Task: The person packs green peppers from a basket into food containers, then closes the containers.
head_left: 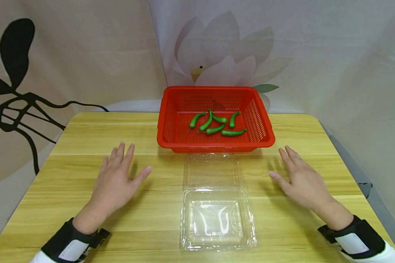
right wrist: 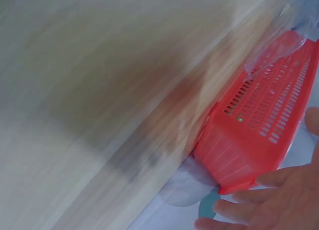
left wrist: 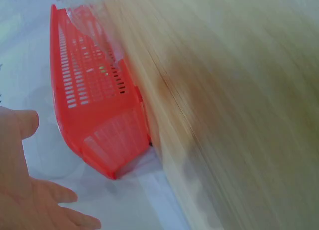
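Both hands are spread and hold nothing. My left hand hovers over the table left of a clear plastic clamshell box, fingers straight and thumb pointing inward. On the other side of the box, my right hand mirrors it. The box lies opened flat, its lid folded back toward a red plastic basket. Several green chili peppers lie on the basket's floor. In the left wrist view the basket stands beyond the thumb; in the right wrist view the basket appears beyond the fingers.
A wooden table with rounded far corners carries everything. Behind it hangs a pale cloth backdrop printed with a large flower and dark plant shapes. The basket sits at the table's far edge, close to the cloth. Black bands wrap both wrists.
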`<state>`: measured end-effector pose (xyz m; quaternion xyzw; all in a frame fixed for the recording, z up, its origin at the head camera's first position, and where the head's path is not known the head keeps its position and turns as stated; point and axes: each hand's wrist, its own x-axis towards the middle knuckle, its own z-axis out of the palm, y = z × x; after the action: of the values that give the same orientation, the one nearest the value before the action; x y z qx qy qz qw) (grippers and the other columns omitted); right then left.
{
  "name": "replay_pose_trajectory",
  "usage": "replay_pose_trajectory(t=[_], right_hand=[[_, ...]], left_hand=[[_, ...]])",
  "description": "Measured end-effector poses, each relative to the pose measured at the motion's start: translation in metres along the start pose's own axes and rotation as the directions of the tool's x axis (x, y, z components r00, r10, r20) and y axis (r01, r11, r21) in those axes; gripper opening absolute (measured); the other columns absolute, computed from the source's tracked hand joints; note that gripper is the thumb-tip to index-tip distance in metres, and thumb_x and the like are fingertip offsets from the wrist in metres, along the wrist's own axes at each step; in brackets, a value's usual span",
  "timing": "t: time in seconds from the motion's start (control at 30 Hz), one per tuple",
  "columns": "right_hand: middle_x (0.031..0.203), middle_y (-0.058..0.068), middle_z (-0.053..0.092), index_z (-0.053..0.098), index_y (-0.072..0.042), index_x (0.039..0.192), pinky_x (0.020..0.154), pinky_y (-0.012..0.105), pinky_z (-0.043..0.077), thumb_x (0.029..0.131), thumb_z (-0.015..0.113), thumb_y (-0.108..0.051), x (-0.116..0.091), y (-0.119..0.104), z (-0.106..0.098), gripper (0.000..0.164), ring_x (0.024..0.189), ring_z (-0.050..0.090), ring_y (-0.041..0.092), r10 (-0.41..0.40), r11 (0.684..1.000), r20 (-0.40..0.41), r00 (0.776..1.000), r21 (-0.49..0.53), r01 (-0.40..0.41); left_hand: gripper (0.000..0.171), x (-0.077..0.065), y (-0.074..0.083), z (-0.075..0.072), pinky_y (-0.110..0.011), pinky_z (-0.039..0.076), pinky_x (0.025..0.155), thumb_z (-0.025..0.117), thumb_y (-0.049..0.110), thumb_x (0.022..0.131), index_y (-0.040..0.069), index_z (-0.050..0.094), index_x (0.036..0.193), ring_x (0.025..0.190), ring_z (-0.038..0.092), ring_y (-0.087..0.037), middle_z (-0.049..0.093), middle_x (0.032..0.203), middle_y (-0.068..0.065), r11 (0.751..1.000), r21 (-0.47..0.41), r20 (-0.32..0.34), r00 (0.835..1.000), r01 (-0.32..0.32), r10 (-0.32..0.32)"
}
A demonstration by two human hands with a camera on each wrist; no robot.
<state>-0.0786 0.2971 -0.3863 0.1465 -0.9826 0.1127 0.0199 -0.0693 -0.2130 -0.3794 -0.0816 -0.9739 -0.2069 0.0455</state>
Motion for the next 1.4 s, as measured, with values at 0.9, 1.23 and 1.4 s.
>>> replay_pose_trajectory(t=[0.9,1.23,1.4], right_hand=[[0.107,0.008,0.077,0.077,0.001,0.116,0.071,0.029,0.058,0.102,0.07,-0.019,0.008,-0.055,0.018,0.025,0.087,0.069,0.014,0.03,0.908,-0.015,0.999,0.418,-0.021],[0.084,0.005,0.076,0.078,0.002,0.113,0.055,0.027,0.053,0.102,0.071,-0.024,0.013,-0.059,0.023,0.029,0.072,0.07,0.02,0.119,0.764,0.193,0.974,0.608,-0.214],[0.073,0.004,0.073,0.079,0.0,0.11,0.052,0.026,0.05,0.103,0.07,-0.028,0.016,-0.062,0.027,0.03,0.064,0.065,0.02,0.115,0.735,0.248,0.962,0.63,-0.25]], left_hand=[[0.055,-0.007,0.046,0.021,-0.049,0.058,0.092,0.068,0.037,0.104,-0.006,0.062,0.138,0.108,0.068,-0.031,0.07,0.124,-0.019,0.902,-0.41,0.105,0.99,0.134,-0.099],[0.038,-0.001,0.057,0.036,-0.034,0.061,0.073,0.067,0.017,0.103,-0.012,0.066,0.128,0.08,0.071,-0.022,0.076,0.1,-0.014,0.695,-0.633,0.389,0.916,0.34,-0.093],[0.03,0.002,0.061,0.045,-0.032,0.062,0.069,0.065,0.011,0.104,-0.015,0.069,0.118,0.075,0.069,-0.021,0.073,0.092,-0.016,0.579,-0.706,0.468,0.882,0.407,-0.049]])
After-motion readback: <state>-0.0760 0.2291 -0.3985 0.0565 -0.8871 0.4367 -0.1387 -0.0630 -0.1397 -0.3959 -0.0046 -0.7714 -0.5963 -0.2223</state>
